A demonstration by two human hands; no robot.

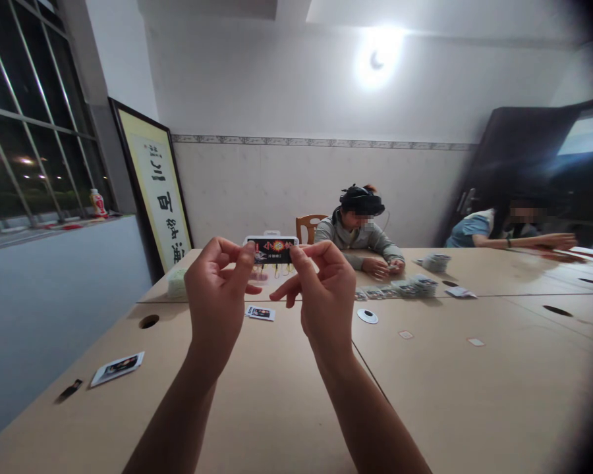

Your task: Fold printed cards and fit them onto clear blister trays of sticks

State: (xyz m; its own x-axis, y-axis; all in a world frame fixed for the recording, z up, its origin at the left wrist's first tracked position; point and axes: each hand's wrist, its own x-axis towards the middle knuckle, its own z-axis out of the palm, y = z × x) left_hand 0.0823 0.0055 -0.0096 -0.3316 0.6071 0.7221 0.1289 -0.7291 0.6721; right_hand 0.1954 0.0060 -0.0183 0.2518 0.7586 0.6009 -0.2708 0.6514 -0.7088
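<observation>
Raised above the table, a small clear fish hook packet with a black printed label faces me. Several thin hooks show through its lower part, under the label. My left hand pinches the packet's left end between thumb and fingers. At the right end, my right hand grips it the same way, its lower fingers curled loosely beneath. On the table just beyond and below the hands lies a white card packet with a dark picture.
Another white packet and a small black piece lie at the left. A stack of packs stands behind my left hand. Rows of similar packs lie before a seated person. A second person sits farther right.
</observation>
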